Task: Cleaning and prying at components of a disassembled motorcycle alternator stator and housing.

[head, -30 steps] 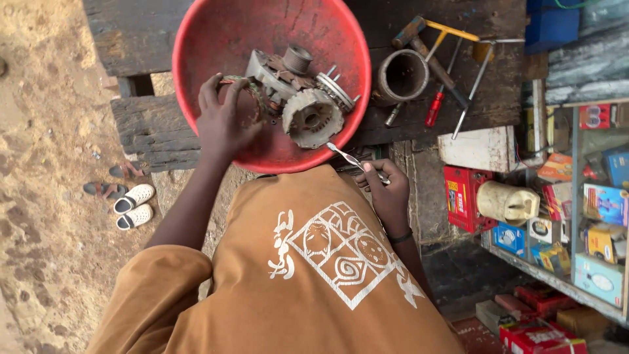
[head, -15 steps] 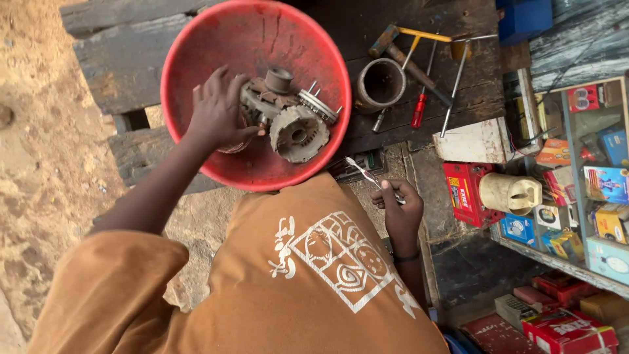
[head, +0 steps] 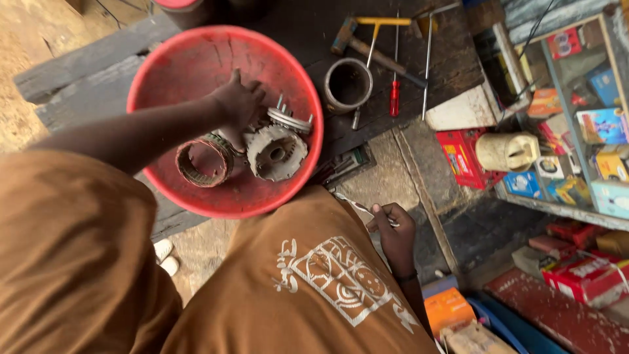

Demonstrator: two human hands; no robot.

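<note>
Your left hand (head: pixel 237 103) reaches into the red basin (head: pixel 196 59), fingers curled down on the metal parts there: a toothed hub (head: pixel 275 152), a stack of plates (head: pixel 288 120) just behind it, and a ring (head: pixel 204 160) lying beside them. Your right hand (head: pixel 395 231) hangs low by your shirt, pinched around a thin metal tool (head: pixel 357 206). On the bench (head: pixel 92 72) lie a hammer (head: pixel 373 52) and a screwdriver (head: pixel 394 92).
</note>
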